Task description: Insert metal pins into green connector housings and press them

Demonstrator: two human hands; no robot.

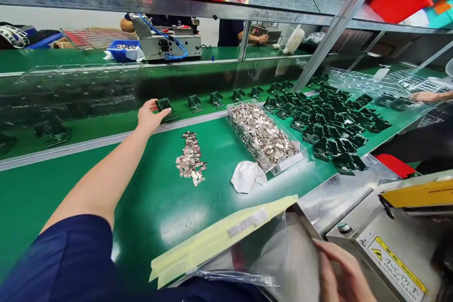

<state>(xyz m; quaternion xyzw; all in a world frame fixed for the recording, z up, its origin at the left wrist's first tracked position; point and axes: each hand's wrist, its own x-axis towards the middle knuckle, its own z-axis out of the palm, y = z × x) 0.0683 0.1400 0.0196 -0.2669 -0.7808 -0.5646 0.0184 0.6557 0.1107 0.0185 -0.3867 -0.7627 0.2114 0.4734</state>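
Stretching across the whole frame, a green work surface carries everything, with a raised green belt running behind a metal rail through the middle. Right of centre, a broad heap of dark green parts covers the belt and spills toward the lower right; a short row of the same parts lines the belt to its left. Just below that row, a clear tray sits at a slant, filled with small shiny metal pieces. At the lower right, a grey metal machine bears a yellow warning label. Along the bottom centre lie pale yellow strips on a clear plastic bag, with a small grey strip of pieces on top. Left of the tray, a loose pile of metal pieces rests on the surface, and a crumpled white cloth lies touching the tray's near corner.

Reaching to the centre left, the left hand pinches one dark green part on the belt between thumb and fingers. At the bottom right edge, the right hand rests with fingers loosely curled against the bag beside the machine; whether it grips anything cannot be told. Another person's hand shows at the far right edge.
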